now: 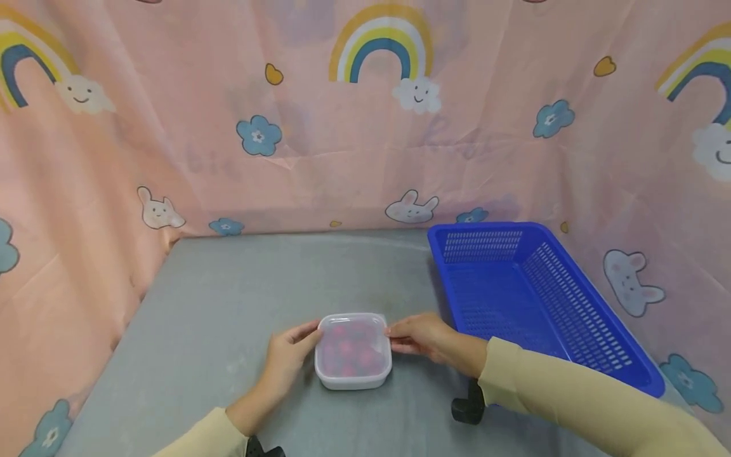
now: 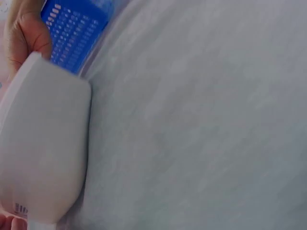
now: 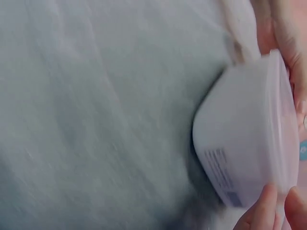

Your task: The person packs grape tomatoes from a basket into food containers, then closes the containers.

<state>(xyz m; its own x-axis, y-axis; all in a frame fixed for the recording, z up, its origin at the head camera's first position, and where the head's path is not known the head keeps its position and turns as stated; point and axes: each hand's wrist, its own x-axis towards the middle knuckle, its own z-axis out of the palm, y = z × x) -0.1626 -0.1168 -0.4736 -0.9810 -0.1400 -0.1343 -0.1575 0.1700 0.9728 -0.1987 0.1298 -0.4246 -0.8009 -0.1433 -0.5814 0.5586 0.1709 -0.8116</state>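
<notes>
A white plastic food container (image 1: pixel 353 383) with a translucent lid (image 1: pixel 353 346) stands on the grey tabletop. Blurred pinkish-red pieces show through the lid; their kind cannot be made out. My left hand (image 1: pixel 287 355) grips its left side, thumb near the lid's rim. From the right, my right hand (image 1: pixel 425 337) pinches the opposite edge between thumb and fingers. The left wrist view shows the container's pale side wall (image 2: pixel 45 139) close up. A printed label (image 3: pixel 219 167) is on the wall in the right wrist view, where my right fingertips (image 3: pixel 264 208) touch the rim.
A blue perforated plastic basket (image 1: pixel 442 279) stands on the right of the grey-covered table (image 1: pixel 240 285), partly behind my right forearm. Pink curtain cloth (image 1: pixel 342 158) with rainbows, clouds and rabbits hangs behind and along both sides. A black wrist mount (image 1: pixel 468 406) hangs beneath my right sleeve.
</notes>
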